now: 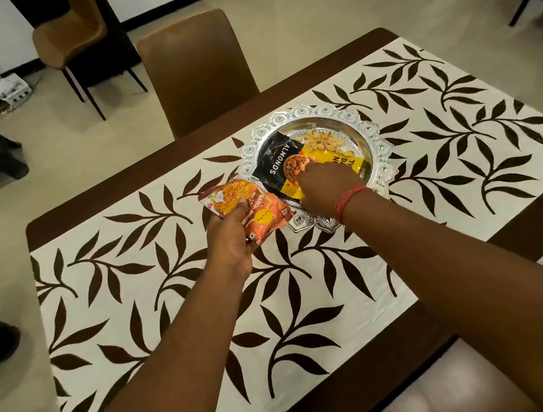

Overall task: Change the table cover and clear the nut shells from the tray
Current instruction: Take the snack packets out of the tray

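Even, soft indoor light, faint shadows. Glare on silver tray [377, 143] rim and floor [324, 15] upper right. Wide-angle bending at edges; lower-left corner blurred.

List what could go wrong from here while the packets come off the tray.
1. The nut shells lie loose beside the yellow packet under the right hand; dragging that packet out could scatter them over the tray rim onto the table cover.
2. The almonds packet overlaps the yellow one, so it may slide off too.
3. The left hand has only an edge grip on the orange snack packet, which could slip.
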Motion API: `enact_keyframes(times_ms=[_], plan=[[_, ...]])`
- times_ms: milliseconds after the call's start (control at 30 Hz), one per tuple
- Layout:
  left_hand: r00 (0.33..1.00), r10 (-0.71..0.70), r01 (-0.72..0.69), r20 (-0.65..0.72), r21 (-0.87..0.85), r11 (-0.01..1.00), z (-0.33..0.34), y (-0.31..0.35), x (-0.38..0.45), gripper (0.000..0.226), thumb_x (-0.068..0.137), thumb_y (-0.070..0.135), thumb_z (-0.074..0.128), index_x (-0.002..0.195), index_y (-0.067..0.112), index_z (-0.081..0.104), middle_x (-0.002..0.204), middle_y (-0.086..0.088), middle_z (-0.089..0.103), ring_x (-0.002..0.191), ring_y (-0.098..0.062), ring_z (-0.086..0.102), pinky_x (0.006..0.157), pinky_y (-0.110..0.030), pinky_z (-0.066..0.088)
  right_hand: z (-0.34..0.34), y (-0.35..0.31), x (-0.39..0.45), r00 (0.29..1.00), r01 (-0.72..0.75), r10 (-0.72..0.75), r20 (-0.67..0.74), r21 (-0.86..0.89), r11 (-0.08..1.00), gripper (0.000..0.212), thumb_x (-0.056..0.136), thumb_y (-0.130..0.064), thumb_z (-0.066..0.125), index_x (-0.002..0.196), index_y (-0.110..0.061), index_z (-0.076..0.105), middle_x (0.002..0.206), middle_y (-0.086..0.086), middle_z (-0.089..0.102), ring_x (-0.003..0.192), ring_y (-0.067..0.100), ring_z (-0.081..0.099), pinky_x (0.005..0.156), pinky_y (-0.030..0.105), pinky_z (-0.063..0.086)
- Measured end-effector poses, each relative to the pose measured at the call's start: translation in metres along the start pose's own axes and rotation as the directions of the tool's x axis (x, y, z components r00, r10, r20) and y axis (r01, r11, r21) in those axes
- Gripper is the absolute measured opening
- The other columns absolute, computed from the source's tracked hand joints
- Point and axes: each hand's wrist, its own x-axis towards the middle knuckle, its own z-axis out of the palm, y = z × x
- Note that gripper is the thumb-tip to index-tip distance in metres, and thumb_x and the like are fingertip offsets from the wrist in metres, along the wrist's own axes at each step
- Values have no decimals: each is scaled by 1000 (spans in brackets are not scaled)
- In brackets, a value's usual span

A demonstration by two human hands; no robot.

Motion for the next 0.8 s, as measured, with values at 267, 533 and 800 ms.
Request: enact_keyframes(times_ms=[267,533,800], plan=[[999,3,-2,42,-21,1000,3,-2,-2,37,91,25,69,127,25,60,112,-2,74,102,-26,71,92,-51,55,-15,1,-9,943,60,-91,-319,-104,993,31,84,-15,64,115,-16,61,97,7,66,77,33,66,57,32,38],[998,-11,13,69,-25,1000,14,0,-10,38,93,34,64,129,22,56,114,-6,72,102,-27,71,84,-49,58,-22,-25,-34,815,106,-113,-569,-45,993,25,75,-21,75,97,-12,68,83,8,65,72,29,61,58,33,43],[997,-21,16,70,64,998,21,5,-8,37,88,34,70,120,18,65,108,-11,74,96,-29,72,80,-47,59,-11,-64,-60,850,255,-231,-473,-15,967,29,80,-25,68,107,-14,70,97,6,69,90,29,63,76,40,47]])
